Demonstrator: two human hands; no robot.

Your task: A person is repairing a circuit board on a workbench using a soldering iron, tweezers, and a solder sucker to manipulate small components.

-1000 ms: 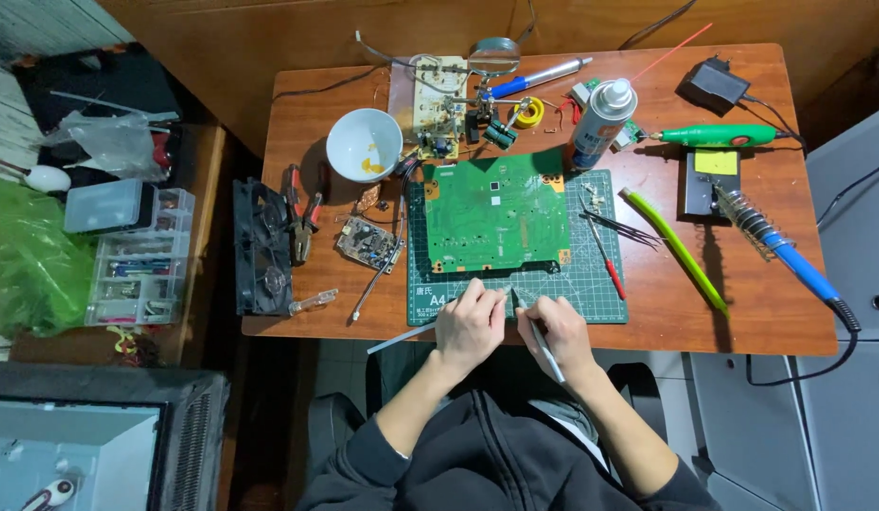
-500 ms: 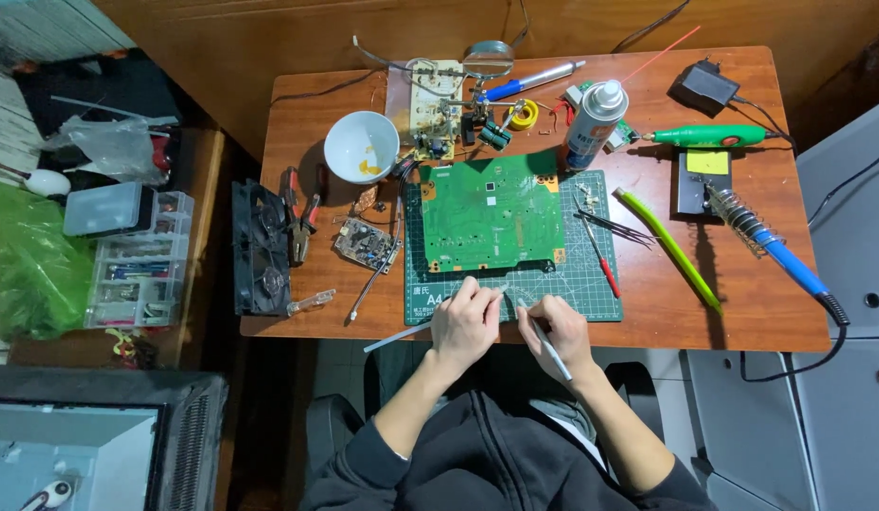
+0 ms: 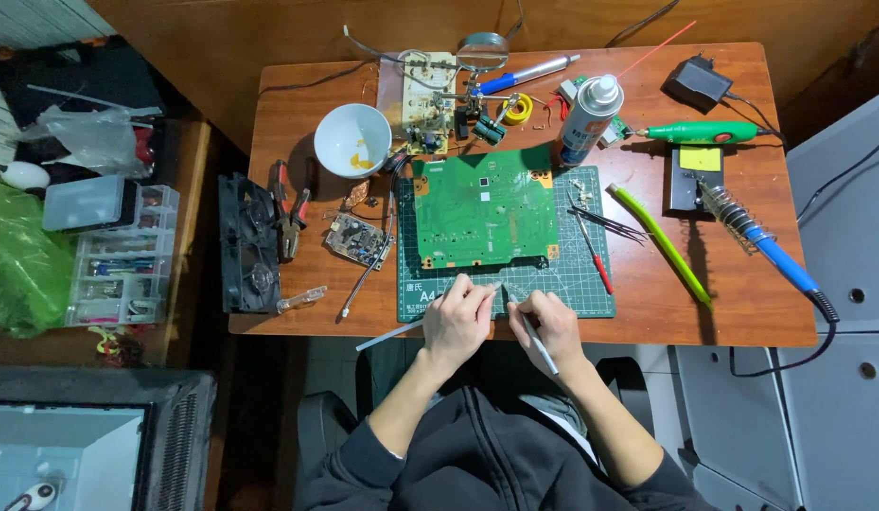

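1. Green circuit board (image 3: 485, 210) lies flat on a dark green cutting mat (image 3: 591, 293), mid-bench, head view. Wooden bench (image 3: 742, 293) carries everything.
2. Left hand (image 3: 456, 317) sits at the mat's near edge, just below the board, fingers curled; grip looks pressed together, on what I cannot tell.
3. Right hand (image 3: 551, 326) just beside the left, fingertips meeting at the mat edge; grip pinching a thin white tool (image 3: 537, 345) that slants back toward the wrist. Tip detail too small to read.
4. White stick (image 3: 387, 335) pokes out left from under the left hand, over the bench edge.
5. White bowl (image 3: 352, 140) with yellow residue, upper left of the board.
6. Small circuit board (image 3: 357, 239) left of the mat; red-handled pliers (image 3: 290, 210) and black fan unit (image 3: 248, 244) further left.
7. Spray can (image 3: 589, 119) upright just above the board's right corner.
8. Red screwdriver (image 3: 596, 255) and tweezers (image 3: 610, 223) on the mat's right part.
9. Yellow-green tube (image 3: 659, 244) lies diagonal, right of the mat.
10. Blue-handled soldering iron (image 3: 775, 255) in its coil stand (image 3: 697, 178), far right.
11. Green rotary tool (image 3: 709, 132) near the top right; black power adapter (image 3: 695, 85) behind it.
12. Clear parts organiser (image 3: 118, 255) off the bench, left side.
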